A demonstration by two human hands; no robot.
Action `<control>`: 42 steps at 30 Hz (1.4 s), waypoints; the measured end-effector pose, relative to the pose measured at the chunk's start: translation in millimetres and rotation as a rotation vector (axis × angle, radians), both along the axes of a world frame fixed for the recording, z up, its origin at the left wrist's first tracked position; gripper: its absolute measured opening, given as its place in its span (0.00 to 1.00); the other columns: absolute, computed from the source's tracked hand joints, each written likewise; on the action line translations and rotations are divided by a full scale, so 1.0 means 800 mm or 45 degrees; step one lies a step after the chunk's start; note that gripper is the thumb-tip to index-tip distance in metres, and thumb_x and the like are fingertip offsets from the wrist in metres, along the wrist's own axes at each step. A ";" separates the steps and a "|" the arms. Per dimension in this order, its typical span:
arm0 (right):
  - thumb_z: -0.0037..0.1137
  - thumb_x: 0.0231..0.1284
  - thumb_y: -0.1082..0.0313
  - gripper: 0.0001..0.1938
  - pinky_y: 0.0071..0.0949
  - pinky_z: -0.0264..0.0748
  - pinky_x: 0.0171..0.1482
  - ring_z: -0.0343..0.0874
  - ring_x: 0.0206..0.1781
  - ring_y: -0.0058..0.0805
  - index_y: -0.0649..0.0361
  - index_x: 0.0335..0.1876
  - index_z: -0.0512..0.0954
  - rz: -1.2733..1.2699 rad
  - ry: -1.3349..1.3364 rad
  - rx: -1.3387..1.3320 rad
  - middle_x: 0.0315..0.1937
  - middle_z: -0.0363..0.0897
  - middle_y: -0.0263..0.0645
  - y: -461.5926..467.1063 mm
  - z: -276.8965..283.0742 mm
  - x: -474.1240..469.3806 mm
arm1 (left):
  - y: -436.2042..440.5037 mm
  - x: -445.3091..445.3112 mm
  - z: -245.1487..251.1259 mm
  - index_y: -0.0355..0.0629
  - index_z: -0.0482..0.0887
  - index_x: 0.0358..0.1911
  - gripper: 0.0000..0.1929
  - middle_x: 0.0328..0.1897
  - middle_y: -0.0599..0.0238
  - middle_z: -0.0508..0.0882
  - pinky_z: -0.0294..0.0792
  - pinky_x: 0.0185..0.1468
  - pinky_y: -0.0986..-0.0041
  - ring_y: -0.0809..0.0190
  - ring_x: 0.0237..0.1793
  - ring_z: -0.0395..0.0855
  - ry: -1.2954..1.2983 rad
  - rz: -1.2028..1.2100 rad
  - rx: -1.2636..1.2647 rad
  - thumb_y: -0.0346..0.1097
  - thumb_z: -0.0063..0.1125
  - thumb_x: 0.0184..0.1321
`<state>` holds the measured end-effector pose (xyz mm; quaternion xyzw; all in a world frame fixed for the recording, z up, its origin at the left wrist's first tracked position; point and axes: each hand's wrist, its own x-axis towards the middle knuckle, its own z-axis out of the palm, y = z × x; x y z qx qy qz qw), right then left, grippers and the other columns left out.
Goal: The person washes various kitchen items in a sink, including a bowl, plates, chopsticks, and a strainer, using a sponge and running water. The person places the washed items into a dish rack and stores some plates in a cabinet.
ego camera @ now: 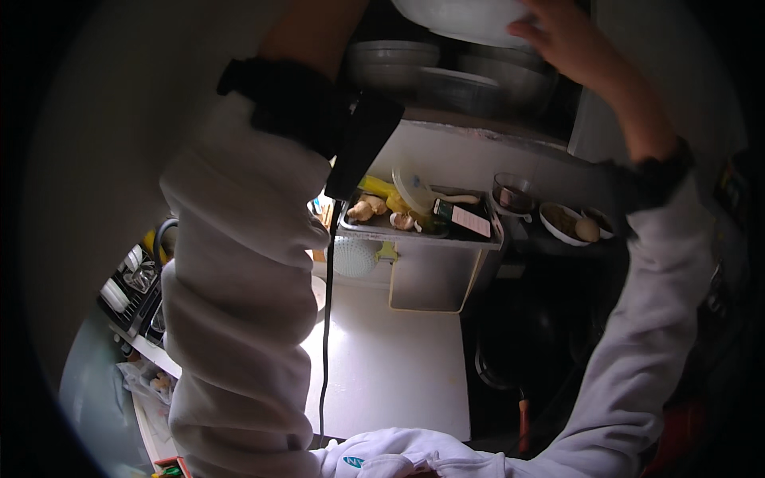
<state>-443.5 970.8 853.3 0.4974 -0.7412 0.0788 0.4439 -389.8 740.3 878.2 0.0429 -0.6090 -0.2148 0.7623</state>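
Note:
Overhead, my right hand (562, 42) grips the side of a large white bowl (469, 18), which is cut off by the top of the view. Its fingers rest along the bowl's side and underside. My left arm reaches up past the top edge, so the left hand is out of view. Below the white bowl, a dark cupboard shelf (478, 122) bears stacked bowls (391, 60), a clear container (457, 86) and another dim bowl (514, 71).
Under the cupboard, a tray rack (418, 238) holds ginger (366, 208), garlic (404, 221) and a phone (463, 218). A glass bowl (513, 194) and a white dish with an egg (562, 224) stand right. Lower down are a white worktop (394, 358) and a pan handle (524, 424).

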 end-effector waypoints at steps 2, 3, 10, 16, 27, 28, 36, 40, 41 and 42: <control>0.52 0.53 0.74 0.10 0.40 0.73 0.41 0.76 0.41 0.51 0.68 0.39 0.68 0.100 0.269 -0.003 0.38 0.75 0.55 -0.043 0.010 -0.036 | -0.003 -0.008 0.004 0.33 0.80 0.27 0.17 0.29 0.45 0.81 0.70 0.40 0.62 0.45 0.36 0.80 0.035 0.031 -0.035 0.44 0.59 0.50; 0.52 0.54 0.71 0.11 0.39 0.73 0.43 0.75 0.43 0.50 0.68 0.41 0.70 0.018 0.273 0.021 0.41 0.75 0.54 -0.055 0.016 -0.054 | -0.003 -0.012 0.006 0.33 0.80 0.27 0.17 0.30 0.45 0.81 0.70 0.40 0.62 0.44 0.36 0.80 0.043 0.029 -0.037 0.44 0.59 0.50; 0.53 0.56 0.68 0.21 0.35 0.73 0.47 0.77 0.44 0.40 0.61 0.56 0.68 0.044 0.041 -0.134 0.43 0.76 0.46 -0.152 0.030 -0.162 | -0.005 -0.038 -0.001 0.34 0.78 0.29 0.13 0.29 0.45 0.80 0.69 0.40 0.59 0.44 0.35 0.79 -0.006 0.048 -0.052 0.39 0.59 0.51; 0.55 0.55 0.66 0.22 0.36 0.72 0.49 0.76 0.45 0.45 0.63 0.55 0.68 -0.005 0.161 -0.098 0.42 0.77 0.50 -0.203 0.030 -0.208 | -0.018 -0.060 -0.014 0.35 0.78 0.34 0.13 0.37 0.46 0.77 0.69 0.43 0.59 0.43 0.39 0.76 -0.042 0.189 -0.056 0.38 0.58 0.52; 0.58 0.51 0.59 0.27 0.34 0.68 0.55 0.74 0.51 0.45 0.68 0.55 0.68 -0.078 -0.234 -0.049 0.53 0.70 0.52 -0.166 0.011 -0.153 | -0.049 -0.135 -0.020 0.40 0.79 0.37 0.16 0.41 0.52 0.77 0.69 0.45 0.58 0.43 0.40 0.77 -0.097 0.386 -0.191 0.44 0.60 0.51; 0.58 0.51 0.58 0.28 0.33 0.68 0.56 0.73 0.52 0.45 0.68 0.55 0.68 -0.046 -0.273 -0.072 0.54 0.69 0.51 -0.153 0.003 -0.144 | -0.050 -0.142 -0.018 0.40 0.78 0.39 0.16 0.43 0.50 0.75 0.67 0.47 0.57 0.41 0.43 0.75 -0.134 0.371 -0.177 0.43 0.60 0.50; 0.54 0.55 0.51 0.26 0.33 0.64 0.60 0.65 0.61 0.42 0.53 0.58 0.68 0.166 0.155 -0.041 0.64 0.60 0.41 -0.051 -0.043 -0.026 | -0.069 -0.164 0.000 0.39 0.79 0.38 0.16 0.41 0.46 0.78 0.69 0.46 0.59 0.45 0.45 0.76 -0.425 0.365 -0.192 0.42 0.59 0.51; 0.51 0.58 0.50 0.25 0.30 0.63 0.60 0.67 0.61 0.38 0.55 0.58 0.69 0.528 0.172 -0.189 0.61 0.64 0.41 -0.026 -0.050 0.052 | -0.043 -0.134 -0.021 0.38 0.78 0.38 0.15 0.41 0.46 0.78 0.69 0.46 0.61 0.46 0.44 0.77 -0.632 0.082 -0.068 0.40 0.58 0.51; 0.51 0.58 0.51 0.24 0.32 0.62 0.60 0.67 0.61 0.39 0.56 0.57 0.69 0.586 0.125 -0.241 0.60 0.65 0.41 -0.023 -0.049 0.072 | -0.031 -0.123 -0.034 0.38 0.79 0.37 0.14 0.40 0.47 0.79 0.70 0.46 0.61 0.47 0.43 0.77 -0.622 0.051 -0.084 0.40 0.58 0.51; 0.51 0.58 0.51 0.24 0.34 0.61 0.60 0.66 0.60 0.39 0.56 0.56 0.69 0.649 0.145 -0.266 0.59 0.66 0.42 -0.025 -0.048 0.090 | -0.019 -0.110 -0.045 0.38 0.79 0.37 0.14 0.40 0.47 0.79 0.70 0.45 0.61 0.47 0.43 0.77 -0.597 0.024 -0.112 0.40 0.58 0.51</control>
